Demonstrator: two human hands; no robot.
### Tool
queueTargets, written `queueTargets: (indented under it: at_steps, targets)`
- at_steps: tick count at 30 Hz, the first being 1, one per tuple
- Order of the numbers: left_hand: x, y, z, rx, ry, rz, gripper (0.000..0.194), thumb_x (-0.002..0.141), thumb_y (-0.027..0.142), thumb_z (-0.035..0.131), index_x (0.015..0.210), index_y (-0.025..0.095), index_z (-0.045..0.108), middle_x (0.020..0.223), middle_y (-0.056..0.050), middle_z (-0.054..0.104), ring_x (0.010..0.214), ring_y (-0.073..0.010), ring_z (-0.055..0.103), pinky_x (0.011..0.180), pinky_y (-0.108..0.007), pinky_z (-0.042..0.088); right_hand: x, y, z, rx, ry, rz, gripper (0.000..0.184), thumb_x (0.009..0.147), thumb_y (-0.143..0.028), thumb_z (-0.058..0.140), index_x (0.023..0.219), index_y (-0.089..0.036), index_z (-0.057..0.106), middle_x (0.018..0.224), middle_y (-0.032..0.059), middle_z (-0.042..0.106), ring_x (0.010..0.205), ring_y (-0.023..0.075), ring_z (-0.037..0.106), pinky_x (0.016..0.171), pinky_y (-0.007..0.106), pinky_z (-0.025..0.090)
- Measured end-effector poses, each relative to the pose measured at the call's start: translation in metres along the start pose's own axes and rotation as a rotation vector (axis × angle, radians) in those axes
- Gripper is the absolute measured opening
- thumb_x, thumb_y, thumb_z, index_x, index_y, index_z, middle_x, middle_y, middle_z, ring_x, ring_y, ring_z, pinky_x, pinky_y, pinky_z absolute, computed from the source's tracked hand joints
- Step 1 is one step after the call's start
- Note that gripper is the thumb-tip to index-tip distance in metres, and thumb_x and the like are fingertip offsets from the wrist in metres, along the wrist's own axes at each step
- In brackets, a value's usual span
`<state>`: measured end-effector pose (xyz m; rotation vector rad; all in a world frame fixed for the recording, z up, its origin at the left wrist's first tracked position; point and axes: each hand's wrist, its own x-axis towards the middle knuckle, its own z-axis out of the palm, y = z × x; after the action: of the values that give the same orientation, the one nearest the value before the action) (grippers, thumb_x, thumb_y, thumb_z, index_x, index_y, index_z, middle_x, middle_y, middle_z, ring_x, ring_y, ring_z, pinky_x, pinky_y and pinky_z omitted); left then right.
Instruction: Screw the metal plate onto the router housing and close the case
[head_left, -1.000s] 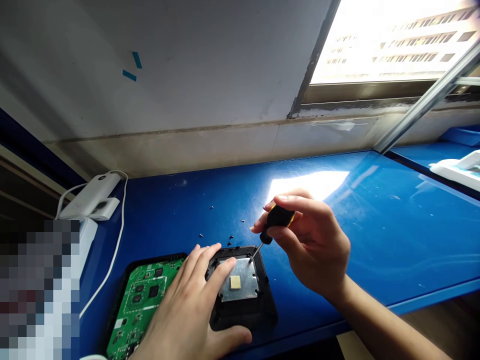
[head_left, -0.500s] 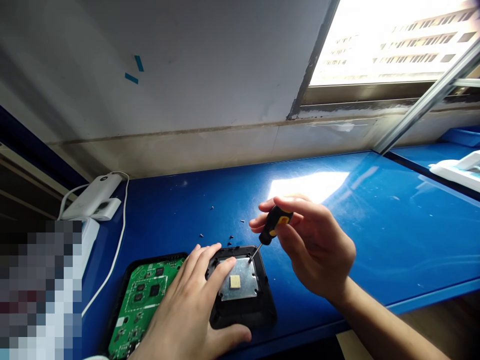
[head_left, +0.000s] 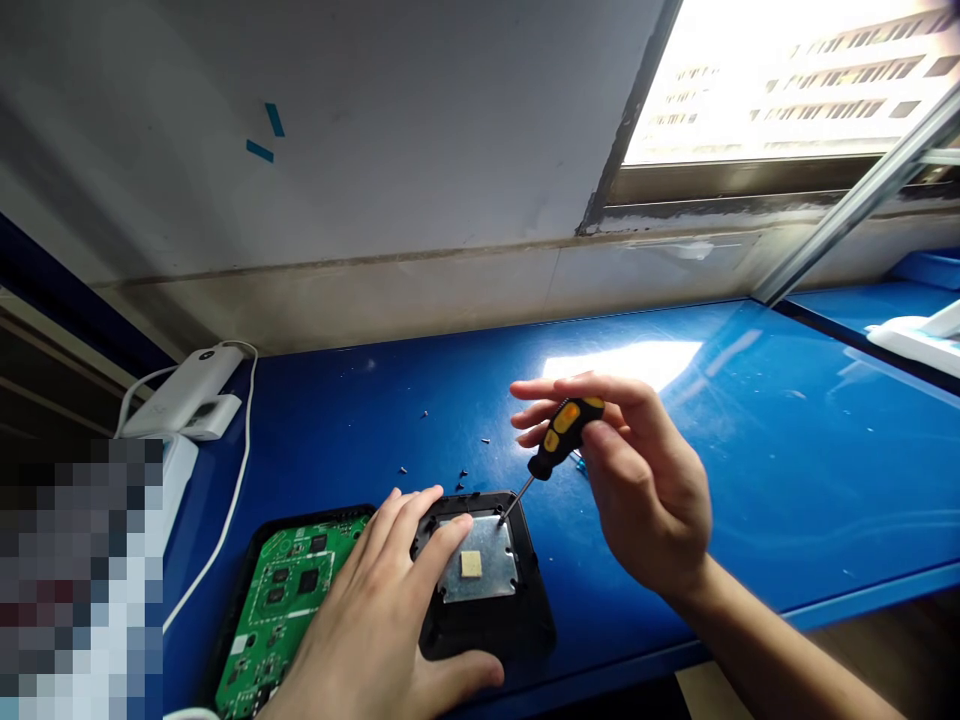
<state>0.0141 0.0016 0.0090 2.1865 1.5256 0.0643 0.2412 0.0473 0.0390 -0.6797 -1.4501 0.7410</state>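
Black plastic housing [head_left: 487,625], lying flat toward the near edge of the blue table [head_left: 750,450], just right of the green circuit board [head_left: 300,590]. Bears a metal plate [head_left: 491,545] with a small cream pad [head_left: 471,565] on top. Seems light and stiff, hence prone to skate on the smooth tabletop under a twisting force; best braced by the outer rim, clear of the pad, probably soft and easily dented. Left: left hand [head_left: 390,580] spread wide, fingers over the left side of the housing, thumb stretched along its near edge. Right: right hand [head_left: 649,490] partly curled, thumb against the handle of a screwdriver [head_left: 564,432], other fingertips extended free. Shaft slanting toward the plate's far right corner; seating of the tip too small to tell. Far side: loose screws [head_left: 463,474], tiny, likely to roll, best pinched by the head.
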Motion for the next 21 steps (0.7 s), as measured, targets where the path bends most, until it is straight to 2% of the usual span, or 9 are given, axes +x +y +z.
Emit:
queueTargets:
  at_steps: [4, 9, 13, 16, 21]
  targets:
    - [0.0009, -0.003, 0.0025, 0.005, 0.001, 0.017, 0.086, 0.073, 0.051, 0.087, 0.151, 0.043, 0.053, 0.173, -0.004, 0.035, 0.159, -0.0458, 0.024, 0.119, -0.068, 0.037, 0.0028, 0.0019, -0.0011, -0.045, -0.027, -0.07, 0.031, 0.097, -0.019, 0.072, 0.125, -0.033, 0.071, 0.108, 0.0007, 0.062, 0.088, 0.014, 0.073, 0.077, 0.03, 0.069]
    - [0.0009, -0.0028, 0.0021, 0.002, 0.007, 0.015, 0.088, 0.072, 0.052, 0.088, 0.152, 0.045, 0.05, 0.174, -0.004, 0.031, 0.16, -0.0461, 0.019, 0.119, -0.07, 0.035, 0.002, -0.0003, 0.0004, 0.011, -0.114, -0.074, 0.039, 0.106, -0.011, 0.053, 0.137, -0.032, 0.064, 0.121, 0.0035, 0.071, 0.099, 0.0156, 0.08, 0.087, 0.03, 0.069]
    - [0.0001, -0.0027, 0.0016, -0.003, 0.011, 0.014, 0.086, 0.073, 0.052, 0.087, 0.151, 0.046, 0.051, 0.174, -0.003, 0.032, 0.16, -0.046, 0.019, 0.118, -0.07, 0.037, 0.0013, -0.0002, 0.0002, 0.0, -0.134, -0.106, 0.039, 0.108, -0.013, 0.049, 0.141, -0.03, 0.061, 0.129, 0.0058, 0.073, 0.105, 0.019, 0.079, 0.09, 0.038, 0.071]
    - [0.0, -0.0035, 0.0023, -0.005, 0.023, 0.024, 0.086, 0.073, 0.051, 0.087, 0.151, 0.045, 0.051, 0.174, -0.004, 0.033, 0.159, -0.0463, 0.02, 0.117, -0.07, 0.038, 0.002, 0.0019, 0.0011, -0.029, -0.111, -0.127, 0.04, 0.104, -0.011, 0.058, 0.137, -0.031, 0.063, 0.127, 0.0047, 0.072, 0.101, 0.0182, 0.079, 0.084, 0.036, 0.071]
    - [-0.0004, -0.0009, 0.0038, -0.002, 0.058, 0.025, 0.086, 0.07, 0.049, 0.09, 0.149, 0.044, 0.055, 0.17, -0.004, 0.04, 0.157, -0.0466, 0.028, 0.116, -0.07, 0.04, 0.0042, 0.0089, 0.0003, -0.146, 0.028, -0.22, 0.046, 0.085, -0.007, 0.083, 0.122, -0.031, 0.07, 0.104, -0.0008, 0.063, 0.082, 0.0136, 0.072, 0.068, 0.03, 0.067]
